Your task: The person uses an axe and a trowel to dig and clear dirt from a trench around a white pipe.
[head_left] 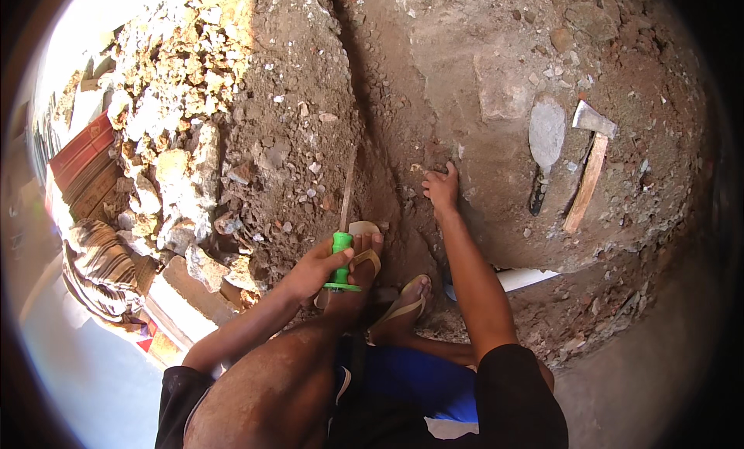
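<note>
Here's the left hand (318,269), fingers and thumb wrapped firmly around the green grip (341,250) of a chisel (348,192), the round guard (342,287) just below the fist on the wearer's side. So the chisel is right there in the palm, its steel shaft running out ahead of the hand, tip up at the edge of the soil bank; whether it actually bites, I can't tell.

How will it handle? I'd call it stiff and fairly heavy for its length, sturdy rather than fragile, with the grip looking kind to the palm unless dust makes it slick. The sleeve above the guard is the place to hold; the bare shaft would likely be harder on the fingers.

Across to the right hand (441,189): nothing gripped that I can see, fingers parted and bent over the packed soil (480,216), a small pale fragment (417,168) just beside the fingertips. That's well apart from the chisel, out to its right.

Farther right, a dusty trowel (547,131) and a wooden-handled hatchet (590,174) lie side by side. Out left, past the bank, sunlit rubble (182,100) is heaped up.
</note>
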Available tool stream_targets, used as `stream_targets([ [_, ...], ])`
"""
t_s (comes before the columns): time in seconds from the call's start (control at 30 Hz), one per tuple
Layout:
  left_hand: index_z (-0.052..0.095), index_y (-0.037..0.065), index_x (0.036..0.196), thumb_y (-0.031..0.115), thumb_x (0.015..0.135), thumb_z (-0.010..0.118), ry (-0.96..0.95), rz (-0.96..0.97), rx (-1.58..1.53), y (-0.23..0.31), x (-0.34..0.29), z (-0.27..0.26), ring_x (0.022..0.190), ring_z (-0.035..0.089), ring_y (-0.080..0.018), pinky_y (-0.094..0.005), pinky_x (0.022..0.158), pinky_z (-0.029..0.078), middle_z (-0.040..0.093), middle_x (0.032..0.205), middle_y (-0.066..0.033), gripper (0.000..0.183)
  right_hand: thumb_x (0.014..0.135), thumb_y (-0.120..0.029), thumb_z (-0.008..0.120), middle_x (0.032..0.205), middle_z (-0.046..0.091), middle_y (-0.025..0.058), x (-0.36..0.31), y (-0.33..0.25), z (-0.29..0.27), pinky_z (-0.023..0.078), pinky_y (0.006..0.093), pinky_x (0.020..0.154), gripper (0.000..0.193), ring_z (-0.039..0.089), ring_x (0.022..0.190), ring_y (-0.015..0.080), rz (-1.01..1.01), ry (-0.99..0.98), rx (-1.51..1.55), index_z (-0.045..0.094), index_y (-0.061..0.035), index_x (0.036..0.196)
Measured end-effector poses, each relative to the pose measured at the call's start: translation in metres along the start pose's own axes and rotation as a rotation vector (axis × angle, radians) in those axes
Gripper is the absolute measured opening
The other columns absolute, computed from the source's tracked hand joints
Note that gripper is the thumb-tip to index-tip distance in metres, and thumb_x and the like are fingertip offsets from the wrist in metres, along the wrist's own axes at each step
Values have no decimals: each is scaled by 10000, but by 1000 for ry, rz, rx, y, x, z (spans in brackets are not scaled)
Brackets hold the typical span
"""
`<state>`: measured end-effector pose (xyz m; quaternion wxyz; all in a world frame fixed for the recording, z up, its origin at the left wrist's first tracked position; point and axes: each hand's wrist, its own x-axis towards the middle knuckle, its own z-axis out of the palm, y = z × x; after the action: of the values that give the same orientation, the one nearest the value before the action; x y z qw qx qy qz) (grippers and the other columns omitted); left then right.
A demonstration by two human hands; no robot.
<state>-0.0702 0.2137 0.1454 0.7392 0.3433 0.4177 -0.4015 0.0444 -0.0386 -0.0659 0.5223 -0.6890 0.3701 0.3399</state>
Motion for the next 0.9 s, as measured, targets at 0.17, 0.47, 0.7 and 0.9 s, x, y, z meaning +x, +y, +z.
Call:
stream_targets([
  [0.17, 507, 53, 1186, 242, 979, 579, -25, 26, -1, 0, 2, 2, 796, 589, -145, -305, 741, 529, 565, 931, -41, 289, 890, -47, 596, 1132, 613, 183, 13, 5, 20, 529, 336, 725, 692, 653, 881, 239, -22, 66, 153, 198, 37, 1450],
  [0.47, 505, 67, 1197, 258, 973, 591, -6, -6, -32, 7, 2, 6, 799, 599, -142, -291, 724, 532, 571, 941, -29, 307, 867, -151, 671, 976, 684, 177, 12, 44, 42, 520, 395, 813, 611, 673, 877, 306, -269, 321, -226, 346, 29, 1353],
  [0.7, 502, 59, 1196, 242, 976, 586, 30, 10, 4, 5, 1, 7, 792, 608, -138, -282, 717, 548, 575, 949, -28, 298, 854, -333, 710, 1020, 703, 195, 23, 0, 27, 519, 404, 833, 545, 680, 966, 308, -192, 469, -820, 537, 30, 1222],
  [0.9, 502, 48, 1196, 251, 981, 578, -4, 29, 23, 2, 4, 6, 803, 602, -136, -289, 741, 551, 576, 954, -31, 306, 876, -396, 693, 1045, 708, 177, 14, 5, 25, 537, 399, 804, 518, 689, 934, 273, -123, 31, -713, 592, 27, 1158],
])
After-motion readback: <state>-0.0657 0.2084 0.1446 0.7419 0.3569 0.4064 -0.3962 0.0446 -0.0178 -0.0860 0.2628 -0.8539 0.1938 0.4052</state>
